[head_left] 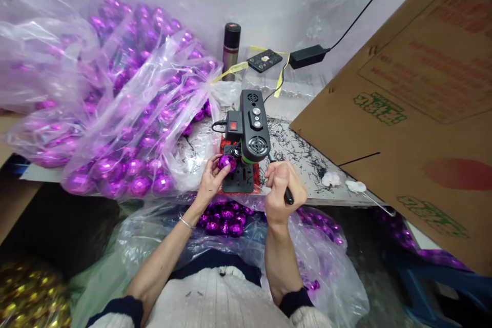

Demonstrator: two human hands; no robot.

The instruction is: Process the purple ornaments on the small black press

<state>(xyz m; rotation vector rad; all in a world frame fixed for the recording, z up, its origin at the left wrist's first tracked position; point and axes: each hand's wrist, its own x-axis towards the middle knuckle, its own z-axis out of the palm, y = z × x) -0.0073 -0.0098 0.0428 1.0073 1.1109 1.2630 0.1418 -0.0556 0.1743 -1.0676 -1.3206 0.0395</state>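
Note:
My left hand (pixel 213 177) pinches a shiny purple faceted ball (pixel 226 163) between thumb and fingers, at the front left of a small black bench machine (pixel 254 123). My right hand (pixel 284 189) is wrapped round a lever handle (pixel 289 196) with a black grip, at the machine's right side. The machine has round vents, silver buttons and a side box with a red switch (pixel 233 125). Its slotted black base plate (pixel 238 179) rests on a red patch of the table. Where the ball meets the machine is partly hidden by the ball and the machine's head.
A clear bag of purple balls (pixel 134 107) fills the left. More purple balls (pixel 225 220) lie in plastic at my lap. Black scraps litter the white table (pixel 295 159). A thermos (pixel 231 43), a power adapter (pixel 308 56) and a large cardboard box (pixel 407 107) stand around.

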